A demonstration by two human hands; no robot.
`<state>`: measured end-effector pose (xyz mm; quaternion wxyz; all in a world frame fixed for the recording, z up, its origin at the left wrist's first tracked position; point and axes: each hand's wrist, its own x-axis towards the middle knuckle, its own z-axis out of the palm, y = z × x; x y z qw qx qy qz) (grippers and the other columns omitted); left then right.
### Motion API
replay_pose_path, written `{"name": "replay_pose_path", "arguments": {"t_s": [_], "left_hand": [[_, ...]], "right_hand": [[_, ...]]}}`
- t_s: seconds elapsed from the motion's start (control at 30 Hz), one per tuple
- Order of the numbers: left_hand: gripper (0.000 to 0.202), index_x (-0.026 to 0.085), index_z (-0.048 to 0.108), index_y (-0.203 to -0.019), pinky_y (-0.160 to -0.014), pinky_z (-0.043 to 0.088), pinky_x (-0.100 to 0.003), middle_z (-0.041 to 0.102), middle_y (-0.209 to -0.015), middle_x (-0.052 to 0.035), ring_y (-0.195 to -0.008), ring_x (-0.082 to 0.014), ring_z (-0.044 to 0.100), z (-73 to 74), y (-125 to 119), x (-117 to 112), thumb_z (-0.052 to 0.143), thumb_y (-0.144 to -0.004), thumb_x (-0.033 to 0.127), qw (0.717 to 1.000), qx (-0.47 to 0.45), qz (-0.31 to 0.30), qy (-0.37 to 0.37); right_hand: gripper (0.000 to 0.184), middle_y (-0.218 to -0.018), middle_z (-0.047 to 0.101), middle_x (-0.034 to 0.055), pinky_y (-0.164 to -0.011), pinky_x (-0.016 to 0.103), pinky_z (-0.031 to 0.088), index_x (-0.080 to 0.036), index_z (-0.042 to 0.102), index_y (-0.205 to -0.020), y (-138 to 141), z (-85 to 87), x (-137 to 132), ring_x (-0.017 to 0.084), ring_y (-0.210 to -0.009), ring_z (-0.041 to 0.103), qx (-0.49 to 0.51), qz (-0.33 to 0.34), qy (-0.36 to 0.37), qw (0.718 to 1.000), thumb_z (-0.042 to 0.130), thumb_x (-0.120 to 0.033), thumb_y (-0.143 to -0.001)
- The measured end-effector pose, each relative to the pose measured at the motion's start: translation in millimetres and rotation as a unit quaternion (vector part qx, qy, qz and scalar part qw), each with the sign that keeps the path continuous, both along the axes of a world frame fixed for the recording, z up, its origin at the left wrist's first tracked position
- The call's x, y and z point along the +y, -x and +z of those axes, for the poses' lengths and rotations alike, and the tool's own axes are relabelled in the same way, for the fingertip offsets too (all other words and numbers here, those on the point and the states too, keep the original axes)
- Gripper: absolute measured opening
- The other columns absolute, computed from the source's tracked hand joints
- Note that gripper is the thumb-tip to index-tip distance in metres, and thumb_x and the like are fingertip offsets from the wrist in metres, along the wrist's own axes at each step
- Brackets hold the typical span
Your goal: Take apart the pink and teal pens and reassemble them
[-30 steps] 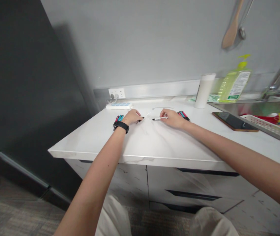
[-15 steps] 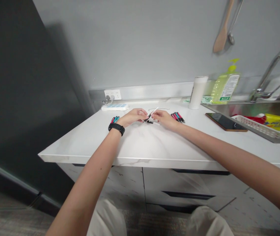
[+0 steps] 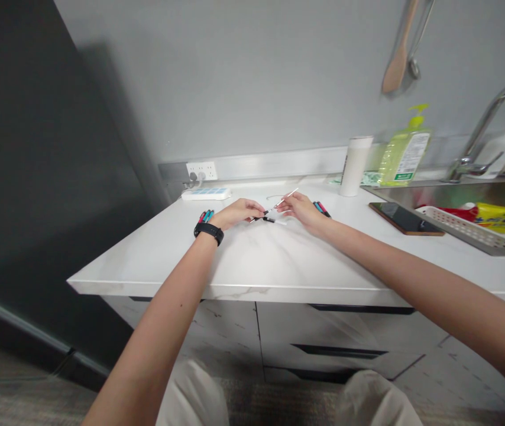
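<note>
My left hand, with a black wristband, pinches a small black pen part just above the white countertop. My right hand pinches a thin white refill that slants up to the right, its dark lower tip close to the left hand's piece. A second white pen piece with a black end lies on the counter between the hands. Coloured pens lie behind my left wrist, and more coloured pens show behind my right hand.
A white power strip lies by the wall sockets. A white cylinder and a green soap bottle stand at the back. A phone, a white basket, a sink and a tap are to the right. A wooden spatula hangs above.
My hands came together from apart; the right hand has lifted the thin white refill so that it slants upward. The camera view has shifted a little.
</note>
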<state>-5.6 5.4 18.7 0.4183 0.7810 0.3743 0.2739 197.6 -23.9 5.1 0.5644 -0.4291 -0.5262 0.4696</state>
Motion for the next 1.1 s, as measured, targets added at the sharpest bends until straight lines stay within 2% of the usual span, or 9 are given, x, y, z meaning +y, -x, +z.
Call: {"name": "replay_pose_path", "arguments": {"t_s": [0.17, 0.27, 0.37, 0.47, 0.53, 0.6, 0.7, 0.9, 1.1], "left_hand": [[0.021, 0.015, 0.069, -0.081, -0.058, 0.04, -0.023, 0.066, -0.073, -0.0035, -0.064, -0.0119, 0.055, -5.3, 5.7, 11.6, 0.062, -0.066, 0.028, 0.99, 0.077, 0.1, -0.07], [0.013, 0.016, 0.066, -0.071, -0.062, 0.043, -0.025, 0.067, -0.071, -0.0046, -0.068, -0.0156, 0.058, -8.8, 10.0, 18.4, 0.063, -0.06, 0.021, 0.955, 0.187, 0.186, -0.139], [0.011, 0.017, 0.064, -0.068, -0.065, 0.044, -0.026, 0.068, -0.076, -0.0063, -0.073, -0.0183, 0.059, -11.3, 12.4, 22.4, 0.065, -0.057, 0.018, 0.928, 0.25, 0.212, -0.178], [0.016, 0.016, 0.065, -0.073, -0.066, 0.045, -0.026, 0.068, -0.077, -0.0063, -0.072, -0.0182, 0.06, -11.1, 10.0, 22.2, 0.067, -0.058, 0.022, 0.939, 0.23, 0.186, -0.178], [0.019, 0.015, 0.067, -0.077, -0.068, 0.046, -0.026, 0.068, -0.078, -0.0053, -0.073, -0.017, 0.06, -9.3, 5.3, 18.7, 0.068, -0.061, 0.027, 0.959, 0.183, 0.125, -0.175], [0.022, 0.015, 0.068, -0.08, -0.073, 0.046, -0.026, 0.069, -0.081, -0.005, -0.076, -0.0158, 0.061, -6.6, -0.5, 12.9, 0.064, -0.068, 0.032, 0.976, 0.134, 0.036, -0.169], [0.024, 0.014, 0.07, -0.084, -0.08, 0.045, -0.027, 0.071, -0.088, -0.006, -0.083, -0.0157, 0.061, -3.3, -7.3, 4.0, 0.059, -0.074, 0.033, 0.98, 0.111, -0.032, -0.159], [0.023, 0.013, 0.07, -0.082, -0.082, 0.045, -0.028, 0.07, -0.085, -0.0059, -0.081, -0.0152, 0.06, -3.4, -8.8, 3.6, 0.058, -0.073, 0.03, 0.98, 0.109, -0.054, -0.157], [0.019, 0.013, 0.069, -0.078, -0.077, 0.045, -0.027, 0.07, -0.081, -0.0052, -0.077, -0.0155, 0.06, -4.6, -3.3, 11.9, 0.055, -0.071, 0.025, 0.973, 0.143, -0.011, -0.183]], "right_hand": [[0.014, -0.068, 0.066, 0.002, -0.058, 0.02, 0.046, -0.017, 0.05, -0.075, -0.4, 0.5, -1.4, 0.009, -0.06, 0.06, -0.02, -0.02, 0.019, 0.999, 0.046, -0.011, -0.087], [0.015, -0.068, 0.066, 0.0026, -0.055, 0.019, 0.045, -0.017, 0.05, -0.076, -0.6, 0.5, -2.0, 0.009, -0.059, 0.06, -0.037, -0.023, 0.033, 0.999, 0.044, -0.009, -0.087], [0.014, -0.07, 0.068, 0.0042, -0.054, 0.02, 0.045, -0.017, 0.049, -0.076, -0.5, 0.4, -1.9, 0.01, -0.06, 0.061, -0.047, -0.016, 0.045, 0.998, 0.044, -0.009, -0.087], [0.012, -0.075, 0.07, 0.0063, -0.055, 0.02, 0.046, -0.018, 0.049, -0.077, -0.4, 0.1, -2.4, 0.011, -0.061, 0.062, -0.058, -0.005, 0.047, 0.997, 0.045, -0.012, -0.087], [0.011, -0.077, 0.071, 0.0072, -0.055, 0.02, 0.046, -0.018, 0.048, -0.079, -0.5, -0.1, -3.2, 0.011, -0.061, 0.062, -0.066, 0.004, 0.045, 0.997, 0.045, -0.013, -0.088], [0.009, -0.078, 0.072, 0.0077, -0.054, 0.02, 0.046, -0.018, 0.047, -0.08, -0.5, 0.0, -4.3, 0.011, -0.061, 0.063, -0.071, 0.014, 0.043, 0.996, 0.045, -0.014, -0.088], [0.01, -0.08, 0.072, 0.0085, -0.055, 0.019, 0.046, -0.018, 0.046, -0.08, -0.2, 0.8, -6.4, 0.011, -0.062, 0.063, -0.076, 0.027, 0.042, 0.996, 0.045, -0.014, -0.088], [0.007, -0.084, 0.072, 0.0084, -0.06, 0.022, 0.049, -0.018, 0.047, -0.083, 3.8, 2.5, -9.6, 0.012, -0.068, 0.066, -0.061, 0.056, 0.04, 0.996, 0.045, -0.017, -0.09], [0.011, -0.087, 0.072, 0.0089, -0.062, 0.023, 0.049, -0.018, 0.047, -0.078, 2.0, 6.1, -6.8, 0.013, -0.072, 0.065, -0.037, 0.02, 0.007, 0.999, 0.042, -0.017, -0.087]]}}
